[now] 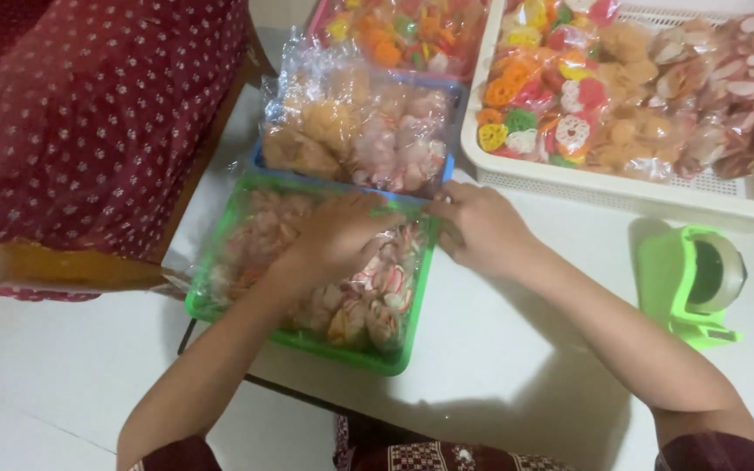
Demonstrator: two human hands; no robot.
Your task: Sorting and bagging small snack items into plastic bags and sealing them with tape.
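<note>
I'm pressing my left hand [342, 237] flat, fingers spread, on the plastic-wrapped crackers in the green tray [220, 307] under it. My right hand [480, 228] is pinching the wrap at the tray's far right corner. Looks mostly wrapped, sealing left; green tape dispenser [691, 283] sitting untouched off to my right.

Left hand [342, 234] in green basket [307, 338] of snack packets, right hand [480, 228] at rim

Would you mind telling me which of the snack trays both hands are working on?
The green tray, nearest the person: the left hand rests on its wrapped snacks, the right hand grips its far corner. The blue tray behind is untouched.
</note>
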